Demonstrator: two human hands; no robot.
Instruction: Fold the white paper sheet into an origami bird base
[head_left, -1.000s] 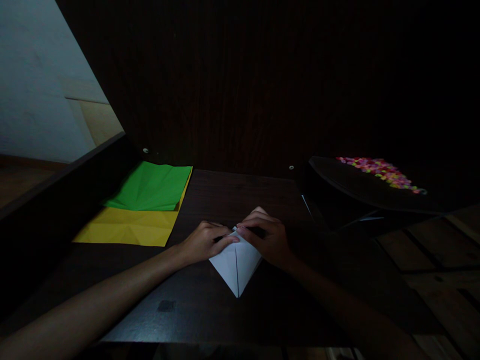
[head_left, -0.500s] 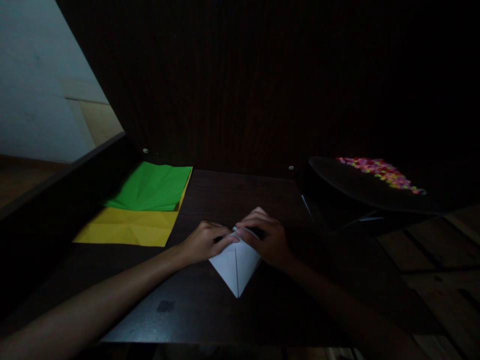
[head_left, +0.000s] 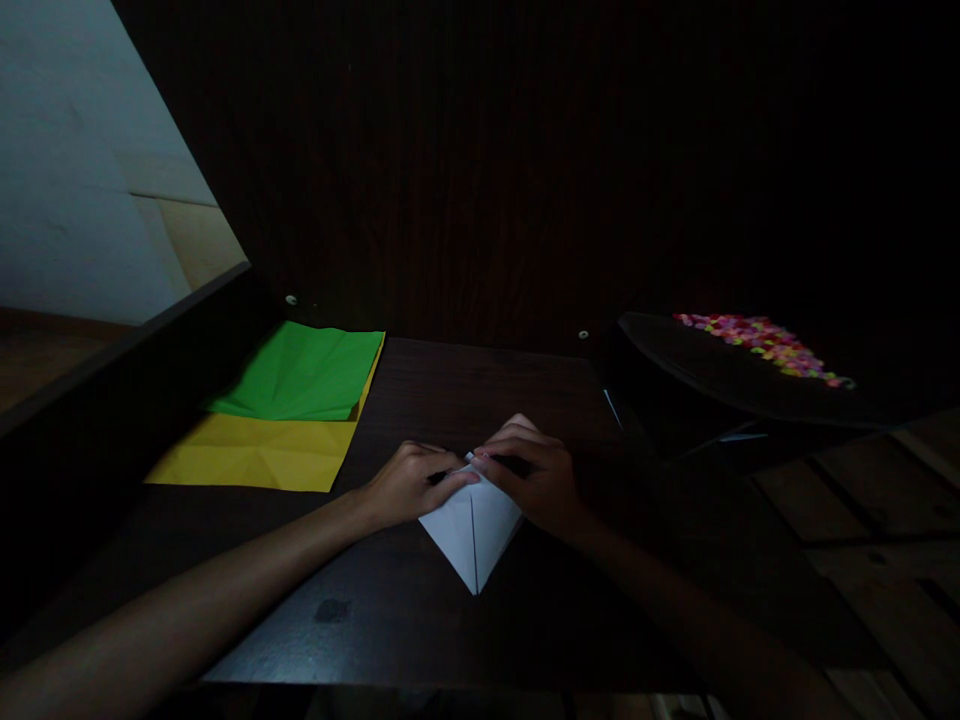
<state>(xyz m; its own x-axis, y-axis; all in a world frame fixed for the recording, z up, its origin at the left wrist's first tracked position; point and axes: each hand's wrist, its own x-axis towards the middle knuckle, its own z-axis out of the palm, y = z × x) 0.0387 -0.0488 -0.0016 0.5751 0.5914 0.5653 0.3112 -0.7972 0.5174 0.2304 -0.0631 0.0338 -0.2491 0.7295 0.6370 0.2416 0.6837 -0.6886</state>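
A folded sheet of white paper (head_left: pixel 474 535) lies on the dark wooden tabletop (head_left: pixel 375 590), its lower point toward me and a crease line down its middle. My left hand (head_left: pixel 412 483) grips the paper's upper left edge, thumb on top and fingers curled behind. On the upper right side, my right hand (head_left: pixel 540 480) pinches the paper near its top corner with thumb and bent fingers. The two thumbs are close together. The paper's upper part is mostly covered by my fingers.
Left of my hands lies a creased green sheet (head_left: pixel 307 370) over a yellow sheet (head_left: pixel 259 455). A dark panel (head_left: pixel 465 180) rises at the back. At the right is a dark object (head_left: pixel 660 350) with a curved edge, carrying a pink and yellow beaded band (head_left: pixel 765 345). A low side board (head_left: pixel 150 335) stands left.
Hardly anything differs. My right thumb and fingers shift very slightly at the paper's top corner; the paper stays in place.
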